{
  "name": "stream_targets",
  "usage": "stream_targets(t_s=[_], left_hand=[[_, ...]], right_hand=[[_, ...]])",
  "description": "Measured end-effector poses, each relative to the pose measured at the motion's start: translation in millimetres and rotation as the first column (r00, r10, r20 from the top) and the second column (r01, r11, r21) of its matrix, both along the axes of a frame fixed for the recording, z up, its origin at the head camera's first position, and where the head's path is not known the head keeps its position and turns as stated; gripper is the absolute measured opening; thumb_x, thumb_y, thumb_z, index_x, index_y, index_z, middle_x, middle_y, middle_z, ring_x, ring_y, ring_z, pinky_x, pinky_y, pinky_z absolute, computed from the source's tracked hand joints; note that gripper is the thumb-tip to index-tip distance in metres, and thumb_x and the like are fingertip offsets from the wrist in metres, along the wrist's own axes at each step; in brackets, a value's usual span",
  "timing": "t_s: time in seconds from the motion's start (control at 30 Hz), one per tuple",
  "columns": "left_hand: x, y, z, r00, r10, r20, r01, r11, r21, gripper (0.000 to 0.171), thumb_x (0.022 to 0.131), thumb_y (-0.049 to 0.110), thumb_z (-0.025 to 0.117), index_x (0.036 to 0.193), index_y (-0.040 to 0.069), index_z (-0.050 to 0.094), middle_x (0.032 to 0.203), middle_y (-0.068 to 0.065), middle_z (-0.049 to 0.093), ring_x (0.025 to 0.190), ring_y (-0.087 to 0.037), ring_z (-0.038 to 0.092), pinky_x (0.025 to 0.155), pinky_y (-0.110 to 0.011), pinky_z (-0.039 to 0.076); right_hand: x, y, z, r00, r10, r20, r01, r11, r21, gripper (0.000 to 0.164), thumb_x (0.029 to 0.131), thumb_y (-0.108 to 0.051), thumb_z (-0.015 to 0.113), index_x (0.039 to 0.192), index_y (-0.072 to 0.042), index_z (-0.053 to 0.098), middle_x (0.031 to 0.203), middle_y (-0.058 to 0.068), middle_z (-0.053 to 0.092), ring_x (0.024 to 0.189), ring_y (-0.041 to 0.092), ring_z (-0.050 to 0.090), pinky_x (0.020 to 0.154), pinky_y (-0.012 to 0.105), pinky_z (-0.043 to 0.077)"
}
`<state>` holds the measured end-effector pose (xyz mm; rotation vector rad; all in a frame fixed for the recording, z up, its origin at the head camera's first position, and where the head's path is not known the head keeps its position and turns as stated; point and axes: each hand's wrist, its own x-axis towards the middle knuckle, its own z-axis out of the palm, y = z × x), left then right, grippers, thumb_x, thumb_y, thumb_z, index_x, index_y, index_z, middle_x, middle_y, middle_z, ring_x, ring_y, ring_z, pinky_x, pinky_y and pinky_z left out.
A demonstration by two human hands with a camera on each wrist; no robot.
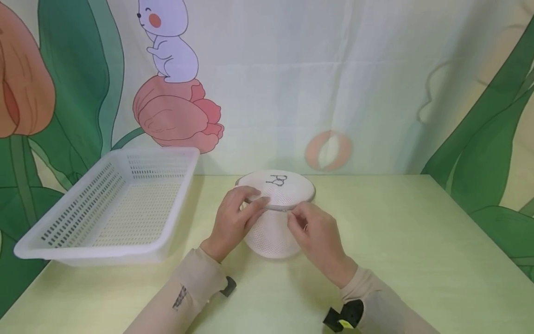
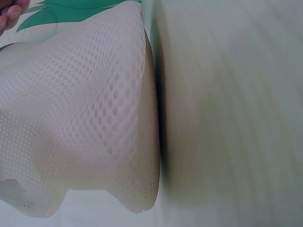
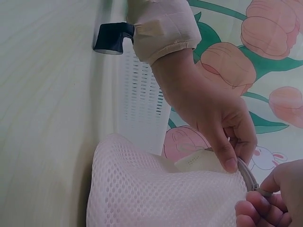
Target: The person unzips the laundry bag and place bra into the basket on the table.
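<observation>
A white cylindrical mesh laundry bag (image 1: 273, 239) stands upright on the table, its round lid (image 1: 289, 188) edged by a grey zipper (image 3: 247, 175) and marked with dark lettering. My left hand (image 1: 235, 215) pinches the rim at the left front, thumb on the mesh side. At the right front of the rim, my right hand (image 1: 319, 234) pinches the zipper's pull with thumb and curled fingers, beside the slider (image 3: 255, 187). In the left wrist view, the mesh wall (image 2: 104, 104) fills the left half, with a few fingertips (image 2: 12, 16) at the top corner.
To the left stands a white slotted plastic basket (image 1: 167, 253); no contents show in it. The pale green table (image 1: 417, 250) meets a printed curtain (image 1: 267, 93) of tulips and a rabbit behind the bag. Dark straps (image 1: 352, 313) sit at both wrists.
</observation>
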<state>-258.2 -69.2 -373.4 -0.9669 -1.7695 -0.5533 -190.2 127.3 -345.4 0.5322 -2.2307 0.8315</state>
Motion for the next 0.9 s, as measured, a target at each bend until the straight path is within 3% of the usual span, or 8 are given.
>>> stream_targets(t_s=[0.2, 0.5, 0.8, 0.9], left_hand=[[-1.3, -1.9, -1.9, 0.999, 0.015, 0.032, -0.015, 1.000, 0.000, 0.018, 0.095, 0.026, 0.058, 0.100, 0.012, 0.070, 0.102, -0.011, 0.062, 0.096, -0.026, 0.059, 0.087, -0.039, 0.051], [-2.5, -3.4, -2.3, 0.999, 0.020, 0.050, -0.021, 1.000, 0.021, 0.030, 0.099, 0.032, 0.049, 0.099, 0.011, 0.071, 0.102, -0.012, 0.063, 0.094, -0.026, 0.059, 0.086, -0.039, 0.051], [-4.8, -4.8, -3.2, 0.998, 0.015, 0.061, -0.017, 0.999, 0.032, 0.031, 0.100, 0.031, 0.048, 0.099, 0.010, 0.071, 0.101, -0.013, 0.063, 0.094, -0.027, 0.059, 0.087, -0.041, 0.051], [-5.0, -5.2, -3.3, 0.998, 0.012, 0.066, -0.015, 0.999, 0.032, 0.024, 0.098, 0.027, 0.054, 0.099, 0.010, 0.071, 0.101, -0.013, 0.063, 0.094, -0.028, 0.059, 0.088, -0.041, 0.050]], right_hand=[[-0.8, 0.5, -0.3, 1.000, -0.004, 0.003, 0.004, 1.000, -0.008, 0.010, 0.083, -0.003, 0.063, 0.075, -0.008, 0.059, 0.064, 0.001, 0.058, 0.059, 0.007, 0.051, 0.054, 0.018, 0.044], [-1.9, 1.8, 0.0, 1.000, -0.002, -0.014, 0.002, 1.000, -0.015, 0.011, 0.082, -0.003, 0.063, 0.074, -0.008, 0.058, 0.064, 0.001, 0.059, 0.059, 0.007, 0.052, 0.053, 0.018, 0.044], [-1.8, 1.7, 0.7, 1.000, -0.003, 0.000, 0.003, 1.000, -0.023, 0.011, 0.083, -0.003, 0.064, 0.074, -0.007, 0.058, 0.064, 0.002, 0.058, 0.058, 0.008, 0.051, 0.053, 0.019, 0.044], [-2.0, 1.5, 0.1, 1.000, -0.006, 0.011, 0.007, 1.000, -0.018, 0.011, 0.083, -0.004, 0.064, 0.074, -0.007, 0.058, 0.064, 0.002, 0.058, 0.058, 0.008, 0.051, 0.053, 0.019, 0.043]])
